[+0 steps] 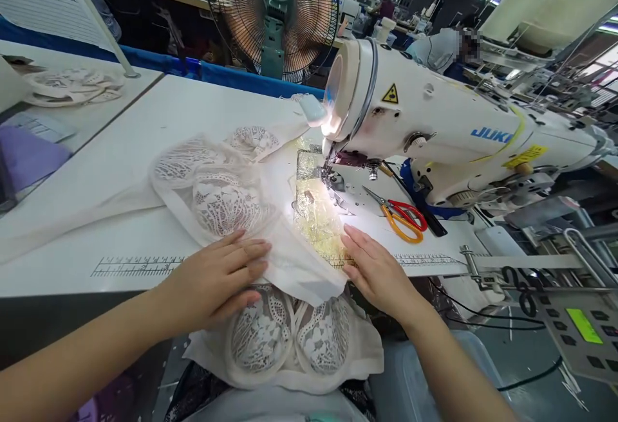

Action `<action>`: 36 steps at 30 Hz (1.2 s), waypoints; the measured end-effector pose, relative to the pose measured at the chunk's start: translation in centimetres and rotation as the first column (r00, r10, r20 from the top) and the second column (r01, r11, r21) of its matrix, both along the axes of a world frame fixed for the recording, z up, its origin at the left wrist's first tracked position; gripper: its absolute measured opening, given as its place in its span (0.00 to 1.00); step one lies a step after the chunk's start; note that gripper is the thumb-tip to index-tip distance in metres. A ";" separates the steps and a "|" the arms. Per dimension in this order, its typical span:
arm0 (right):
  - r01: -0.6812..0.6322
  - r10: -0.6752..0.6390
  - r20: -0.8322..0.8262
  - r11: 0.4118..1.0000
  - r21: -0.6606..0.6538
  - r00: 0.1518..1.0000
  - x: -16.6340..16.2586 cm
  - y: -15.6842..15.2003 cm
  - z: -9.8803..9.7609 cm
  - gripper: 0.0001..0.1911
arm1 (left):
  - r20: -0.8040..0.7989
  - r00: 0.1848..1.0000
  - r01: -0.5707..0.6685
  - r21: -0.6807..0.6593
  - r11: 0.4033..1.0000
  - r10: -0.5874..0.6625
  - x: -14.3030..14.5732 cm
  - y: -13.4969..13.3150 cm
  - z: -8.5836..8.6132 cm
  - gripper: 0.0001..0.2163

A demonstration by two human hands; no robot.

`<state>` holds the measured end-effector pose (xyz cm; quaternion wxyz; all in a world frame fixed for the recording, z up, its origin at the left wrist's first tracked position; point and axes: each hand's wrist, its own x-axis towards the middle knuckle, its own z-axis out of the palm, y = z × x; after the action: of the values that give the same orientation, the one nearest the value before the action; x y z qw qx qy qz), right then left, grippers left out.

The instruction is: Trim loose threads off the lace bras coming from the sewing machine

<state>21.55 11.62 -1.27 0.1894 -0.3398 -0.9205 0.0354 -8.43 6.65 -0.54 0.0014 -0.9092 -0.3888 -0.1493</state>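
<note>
A white lace bra (226, 200) lies spread on the sewing table, left of the needle area of a sewing machine (386, 94). My left hand (217, 274) rests flat on its lower part, fingers stretched out. At the table's front edge, beside the bra's wing, is my right hand (374, 267), its fingers extended and somewhat apart, nothing gripped in them. Whether its fingertips touch the fabric I cannot tell. A second lace bra (290, 338) hangs below the table edge, over my lap. The lit machine bed has a yellowish, film-like covering (316, 216).
Scissors (398, 213) with red and orange handles lie right of the needle. A printed ruler (140, 266) runs along the table's front. Behind stands a large fan (273, 17). A control panel (579, 329) is at lower right. More lace pieces (77, 86) lie far left.
</note>
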 end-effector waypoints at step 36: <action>0.649 -0.623 0.238 0.760 -0.046 0.746 -0.8 14.6 4.0 0.07 | -0.077 0.990 -0.101 0.202 0.974 0.118 0.7 1.1 2.0 0.16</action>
<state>20.77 26.18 2.76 0.0709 -0.6463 -0.7597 -0.0092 -7.68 7.74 1.50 0.1172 -0.8874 -0.4211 -0.1466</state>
